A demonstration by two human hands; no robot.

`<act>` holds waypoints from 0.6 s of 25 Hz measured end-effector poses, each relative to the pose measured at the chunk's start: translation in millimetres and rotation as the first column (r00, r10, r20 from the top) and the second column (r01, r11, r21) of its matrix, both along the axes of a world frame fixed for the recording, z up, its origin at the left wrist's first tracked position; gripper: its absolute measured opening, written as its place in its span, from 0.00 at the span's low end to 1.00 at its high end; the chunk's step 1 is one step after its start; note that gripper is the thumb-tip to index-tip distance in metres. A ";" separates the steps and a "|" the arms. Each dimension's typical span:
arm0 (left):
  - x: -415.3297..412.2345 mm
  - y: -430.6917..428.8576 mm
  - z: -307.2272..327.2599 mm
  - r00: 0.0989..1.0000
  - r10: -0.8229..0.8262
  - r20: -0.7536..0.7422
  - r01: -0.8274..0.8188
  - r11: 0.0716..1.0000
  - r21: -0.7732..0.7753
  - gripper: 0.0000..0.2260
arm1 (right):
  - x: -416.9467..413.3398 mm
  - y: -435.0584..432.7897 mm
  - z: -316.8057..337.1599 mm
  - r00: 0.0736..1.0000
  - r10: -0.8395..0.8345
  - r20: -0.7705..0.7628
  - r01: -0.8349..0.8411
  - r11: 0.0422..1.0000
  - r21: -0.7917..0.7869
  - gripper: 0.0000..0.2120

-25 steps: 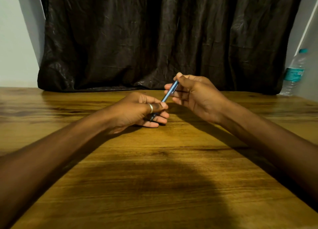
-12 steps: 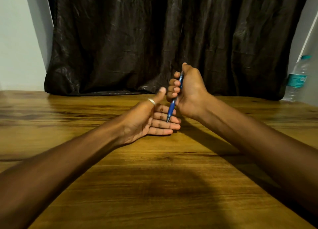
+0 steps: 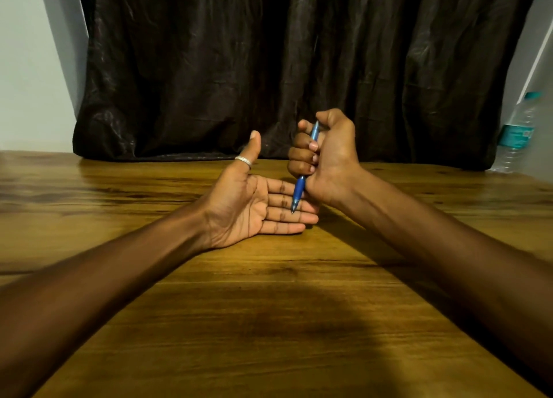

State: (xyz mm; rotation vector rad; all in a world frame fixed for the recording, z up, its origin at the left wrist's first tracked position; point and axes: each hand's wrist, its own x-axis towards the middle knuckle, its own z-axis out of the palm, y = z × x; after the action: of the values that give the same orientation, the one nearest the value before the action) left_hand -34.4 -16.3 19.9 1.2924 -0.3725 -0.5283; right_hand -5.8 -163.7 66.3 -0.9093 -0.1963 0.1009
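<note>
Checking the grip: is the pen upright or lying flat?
Nearly upright, tip down. The right hand grips the pen in a fist; its tip points at the flat left hand.

1. The left hand (image 3: 242,209) is open with the palm turned up. Its four fingers (image 3: 284,216) are straight, close together, and point toward the right hand.
2. The left thumb (image 3: 253,146) stands up, well away from the palm.
3. The right hand (image 3: 329,161) makes a fist just above the left fingertips. Its fingers are curled round a pen (image 3: 299,188) and the thumb is bent on top.
4. The lower end of the pen comes out under the fist, over the left fingers. I cannot tell if it touches them.
5. The left forearm (image 3: 119,272) and the right forearm (image 3: 434,236) are bare and stretched forward, coming closer toward the hands.
</note>
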 end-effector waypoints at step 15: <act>1.7 0.2 1.2 0.998 -0.068 0.001 0.068 0.997 0.044 0.52 | -0.6 -1.8 -6.9 0.999 -0.026 0.019 0.026 1.000 -0.001 0.12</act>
State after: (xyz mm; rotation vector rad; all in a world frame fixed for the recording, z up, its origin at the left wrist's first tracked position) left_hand -32.8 -16.2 21.1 1.3268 -0.4100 -0.5951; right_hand -6.4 -165.5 59.4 -0.9144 -0.2021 0.0684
